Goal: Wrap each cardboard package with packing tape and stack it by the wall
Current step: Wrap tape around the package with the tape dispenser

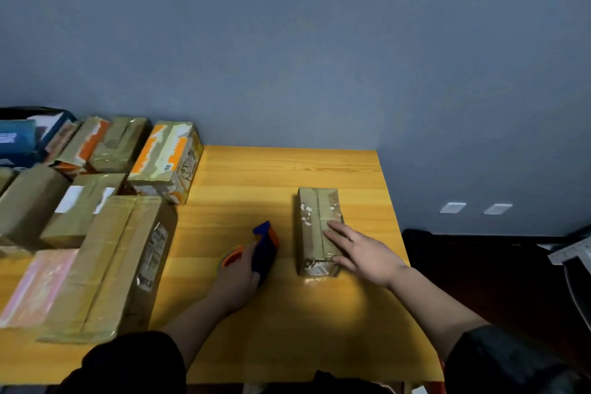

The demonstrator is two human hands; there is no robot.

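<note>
**Right hand flat on the box, left hand on the tape gun**

A narrow cardboard box point(318, 230) lies flat on the yellow table point(287, 313), right of centre, its long side running away from the person and its far end well short of the blue-grey wall point(287, 41). Glossy tape already runs along its top seam and across its near end.

The right hand point(361, 253) rests on the near half of the box. Its fingers point(339, 233) are straight and spread, lying flat on the top face and pointing toward the far left; the fingertips reach about the middle of the box, over the seam. The thumb lies at the near right edge of the box, touching it. Nothing is curled round the box; the hand only presses on it.

The left hand point(238, 275) grips a blue and orange tape gun point(262, 249), fingers wrapped round its handle. The gun stands on the table just left of the box, apart from it, with a strip of bare table between them. The roll shows as an orange ring at the hand's left side.

On the left of the table lie many taped boxes point(105, 265), the nearest a long flat one, with smaller ones behind it up to the wall, among them a box with orange markings point(166, 160).
</note>
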